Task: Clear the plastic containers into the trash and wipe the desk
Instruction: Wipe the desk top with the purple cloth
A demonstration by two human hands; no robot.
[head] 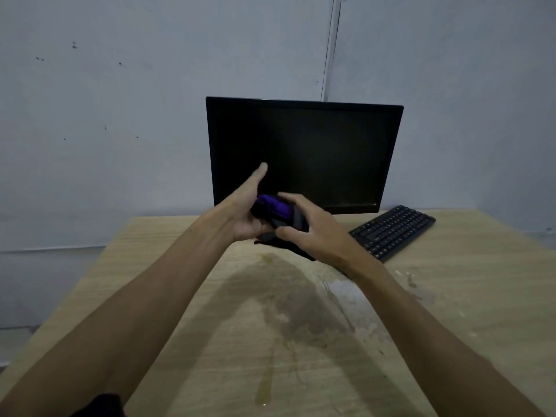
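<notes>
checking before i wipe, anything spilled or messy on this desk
Yes. The desk has a yellowish liquid streak near the front edge, a wet dark smear in the middle, and whitish residue right of centre. Both hands, left and right, hold a dark cloth above it.

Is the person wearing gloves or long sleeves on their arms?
No gloves. The left hand and right hand are bare, and both forearms are bare too. No watch or rings show. A bit of dark sleeve shows near the left upper arm.
</notes>
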